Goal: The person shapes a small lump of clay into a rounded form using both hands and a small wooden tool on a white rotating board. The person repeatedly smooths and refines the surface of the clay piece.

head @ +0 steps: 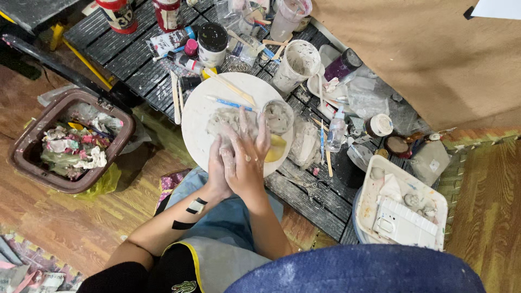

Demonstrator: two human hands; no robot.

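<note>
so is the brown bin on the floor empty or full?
Full. The brown bin is packed close to its rim with crumpled scraps of white, pink and green; its bottom is hidden.

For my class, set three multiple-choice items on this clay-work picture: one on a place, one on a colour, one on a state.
1. Where does the waste bin stand?
A. on the floor, at the picture's left
B. on the slatted table
C. on the person's lap

2. What colour is the round board under the clay?
A. red
B. white
C. black

3. How are the two hands placed?
A. apart, each holding a brush
B. together, pressing on the clay lump
C. resting on the knees

Answers: 1 A, the bin sits on wooden flooring. 2 B, the board's bare rim is white. 3 B, the left hand and right hand overlap on the grey clay lump.
</note>
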